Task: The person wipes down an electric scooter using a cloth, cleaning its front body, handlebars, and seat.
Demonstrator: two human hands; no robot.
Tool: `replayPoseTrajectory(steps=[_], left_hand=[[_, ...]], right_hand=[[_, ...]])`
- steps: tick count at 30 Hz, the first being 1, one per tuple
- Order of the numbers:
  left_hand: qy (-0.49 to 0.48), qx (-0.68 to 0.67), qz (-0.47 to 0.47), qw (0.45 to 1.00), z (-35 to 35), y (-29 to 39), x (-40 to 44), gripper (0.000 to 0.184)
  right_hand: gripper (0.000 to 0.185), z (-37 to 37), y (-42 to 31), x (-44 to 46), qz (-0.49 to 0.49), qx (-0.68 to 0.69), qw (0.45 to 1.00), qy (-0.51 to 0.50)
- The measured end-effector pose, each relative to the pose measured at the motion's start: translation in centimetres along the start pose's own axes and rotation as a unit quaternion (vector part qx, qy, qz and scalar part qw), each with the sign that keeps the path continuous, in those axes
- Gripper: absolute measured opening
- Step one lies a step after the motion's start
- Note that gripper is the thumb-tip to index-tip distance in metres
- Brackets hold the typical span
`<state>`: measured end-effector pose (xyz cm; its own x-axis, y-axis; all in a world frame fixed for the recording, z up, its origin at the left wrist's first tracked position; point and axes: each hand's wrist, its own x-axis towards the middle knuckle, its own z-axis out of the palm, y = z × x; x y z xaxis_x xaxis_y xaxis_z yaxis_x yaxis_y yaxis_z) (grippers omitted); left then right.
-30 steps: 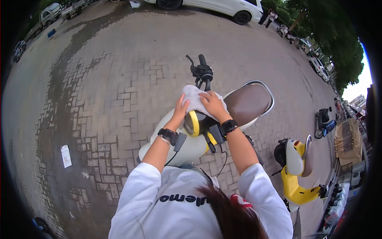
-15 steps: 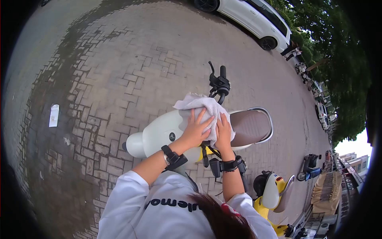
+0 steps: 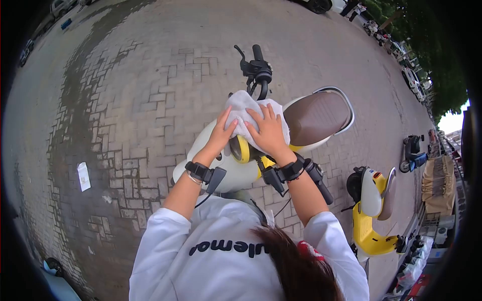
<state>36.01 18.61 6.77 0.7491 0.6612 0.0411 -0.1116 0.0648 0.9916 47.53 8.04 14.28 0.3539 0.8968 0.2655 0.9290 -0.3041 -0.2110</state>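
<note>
A white cloth (image 3: pixel 243 107) lies bunched over the front of a cream and yellow scooter (image 3: pixel 210 169), just below its far handlebar grip (image 3: pixel 257 52). Against the cloth's left edge rests my left hand (image 3: pixel 217 138), fingers stretched out and thumb on the fabric. My right hand (image 3: pixel 271 131) presses flat on the cloth with its fingers spread. Between my hands, a round part with a yellow rim (image 3: pixel 243 149) shows below the cloth. The cloth hides what is directly under it. The scooter's brown seat (image 3: pixel 319 119) is to the right, and its near grip (image 3: pixel 321 189) lies beside my right forearm.
A yellow and cream scooter (image 3: pixel 370 215) stands at the right, with a blue scooter (image 3: pixel 413 153) farther off. A white paper (image 3: pixel 83 176) lies on the brick paving at left. Covered goods (image 3: pixel 437 186) line the right edge. Parked vehicles and people are in the distance.
My hands have moved apart and the cloth has shifted, uncovering the yellow-rimmed part. My left hand is now at the cloth's left edge. The view has turned, so the white car is mostly out of sight.
</note>
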Motion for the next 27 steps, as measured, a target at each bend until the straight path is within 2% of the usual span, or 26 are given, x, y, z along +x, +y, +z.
replayPoseTrajectory(steps=[1,3,5,6,8,9,10,11,12,13,14,15,16,17,19,21,24,26,27], left_hand=[[0.059,-0.027,-0.006,0.998,1.1,0.7,-2.1,0.049],[0.044,0.009,-0.019,0.999,0.9,0.7,-5.2,0.047],[0.030,0.057,-0.029,0.998,0.6,0.5,-7.6,0.044],[0.017,0.079,-0.031,0.996,0.7,0.5,-8.4,0.043],[-0.010,0.119,-0.033,0.992,0.9,0.4,-9.9,0.041],[-0.023,0.138,-0.035,0.990,1.0,0.3,-10.8,0.041],[-0.048,0.143,-0.040,0.988,0.7,0.6,-11.6,0.041],[-0.087,0.157,-0.117,0.977,0.1,1.3,-12.3,0.038],[-0.120,0.173,-0.190,0.959,0.0,1.8,-12.5,0.036],[-0.136,0.180,-0.191,0.955,0.2,2.2,-12.9,0.036],[-0.153,0.183,-0.094,0.967,0.6,2.5,-13.5,0.035],[-0.170,0.180,0.003,0.969,0.9,3.2,-14.0,0.034],[-0.194,0.199,0.044,0.960,2.0,4.9,-13.6,0.035],[-0.208,0.202,0.045,0.956,3.3,6.3,-13.0,0.035],[-0.216,0.261,0.132,0.931,6.1,8.0,-11.8,0.038],[-0.225,0.275,0.160,0.921,8.7,8.0,-10.2,0.042],[-0.224,0.305,0.212,0.901,13.2,6.3,-7.5,0.048],[-0.229,0.326,0.237,0.886,14.6,3.9,-7.2,0.050],[-0.223,0.381,0.239,0.865,15.2,3.1,-7.0,0.052]], right_hand=[[0.042,0.3,-1.1,-1.0,-0.026,-0.018,0.999,0.037],[0.042,0.8,-2.8,-2.8,-0.012,0.004,0.996,0.083],[0.031,1.5,-4.9,-4.8,-0.062,0.001,0.986,0.154],[0.031,2.5,-5.6,-6.2,-0.035,-0.003,0.986,0.164],[0.022,5.1,-7.0,-9.4,-0.058,0.077,0.971,0.219],[0.022,5.0,-7.7,-10.9,-0.032,0.069,0.971,0.227],[0.019,4.6,-8.7,-12.3,0.080,0.196,0.963,0.166],[0.017,4.1,-9.3,-13.3,0.185,0.321,0.923,0.104],[0.017,3.2,-9.1,-14.0,0.199,0.319,0.919,0.115],[0.020,1.9,-8.7,-15.1,0.157,0.242,0.945,0.154],[0.022,0.6,-8.6,-16.3,0.116,0.162,0.962,0.189],[0.022,-1.2,-8.5,-16.9,0.133,0.162,0.958,0.196],[0.022,-3.3,-8.0,-17.0,0.109,0.093,0.966,0.215],[0.022,-4.9,-7.1,-17.2,0.084,0.023,0.969,0.231],[0.023,-6.5,-4.6,-17.5,0.095,-0.024,0.959,0.266],[0.028,-8.1,-1.8,-17.5,0.098,-0.089,0.948,0.290],[0.028,-7.5,3.0,-17.3,0.151,-0.094,0.940,0.291],[0.032,-4.7,5.9,-18.1,0.235,0.003,0.943,0.234],[0.032,-4.4,6.5,-18.3,0.239,0.007,0.940,0.241]])
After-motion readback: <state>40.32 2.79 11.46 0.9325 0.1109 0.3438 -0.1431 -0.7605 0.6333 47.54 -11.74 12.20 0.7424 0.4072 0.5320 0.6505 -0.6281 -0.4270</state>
